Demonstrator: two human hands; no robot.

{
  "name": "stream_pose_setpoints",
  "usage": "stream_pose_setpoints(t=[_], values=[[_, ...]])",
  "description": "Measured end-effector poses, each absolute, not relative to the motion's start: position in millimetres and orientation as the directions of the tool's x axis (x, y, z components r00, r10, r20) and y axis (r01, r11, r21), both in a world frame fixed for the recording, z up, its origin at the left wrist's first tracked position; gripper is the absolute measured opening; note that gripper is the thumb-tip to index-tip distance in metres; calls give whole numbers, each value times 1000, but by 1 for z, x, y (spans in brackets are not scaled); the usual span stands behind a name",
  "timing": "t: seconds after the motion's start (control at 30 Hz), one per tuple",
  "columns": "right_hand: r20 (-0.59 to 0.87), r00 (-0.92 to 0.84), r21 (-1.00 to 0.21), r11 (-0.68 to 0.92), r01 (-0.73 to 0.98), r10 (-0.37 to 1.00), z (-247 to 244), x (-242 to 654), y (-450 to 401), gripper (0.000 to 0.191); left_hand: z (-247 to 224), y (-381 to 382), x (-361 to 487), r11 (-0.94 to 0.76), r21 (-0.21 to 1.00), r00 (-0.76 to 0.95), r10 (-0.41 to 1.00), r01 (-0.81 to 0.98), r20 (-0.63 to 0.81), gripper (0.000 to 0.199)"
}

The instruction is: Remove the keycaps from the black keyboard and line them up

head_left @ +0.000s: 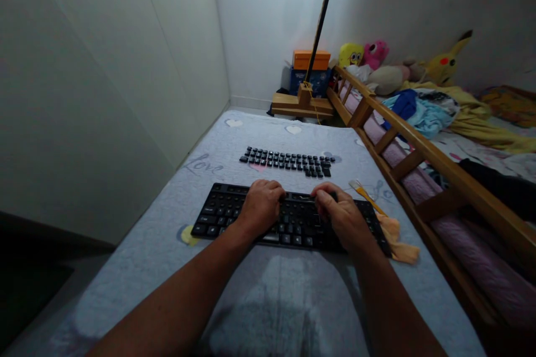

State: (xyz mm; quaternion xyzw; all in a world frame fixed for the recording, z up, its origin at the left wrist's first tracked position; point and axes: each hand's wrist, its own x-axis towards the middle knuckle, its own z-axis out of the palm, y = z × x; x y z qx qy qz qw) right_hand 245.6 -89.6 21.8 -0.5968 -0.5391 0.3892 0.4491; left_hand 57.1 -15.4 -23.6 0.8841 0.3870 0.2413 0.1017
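A black keyboard (288, 228) lies across the covered surface in front of me, with some key positions in its right half bare. My left hand (262, 201) rests on its middle, fingers curled closed toward the back edge and holding it. Over the right part, my right hand (337, 209) is closed in a pinch on a small tool (307, 198) with a thin metal tip; a dark end shows behind the fingers, and its exact kind is unclear. Loose black keycaps (287, 162) stand in rows beyond the keyboard.
A brush (368, 199) with a yellow handle and an orange cloth (397, 240) lie at the keyboard's right end. Along the right runs a wooden bed rail (402, 117). White cabinet doors (125, 67) rise on the left. A wooden stand (304, 101) with a pole is at the back.
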Motion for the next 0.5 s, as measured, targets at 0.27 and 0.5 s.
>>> stream_pose_setpoints(t=[0.27,0.5], values=[[-3,-95,-851,48,524,995,16,237,-95,9,-19,-12,53,-643,456,586,760,615,280,27],[-1,-80,-790,48,611,997,12,231,-94,10,-7,-10,44,-675,485,671,709,556,218,24]])
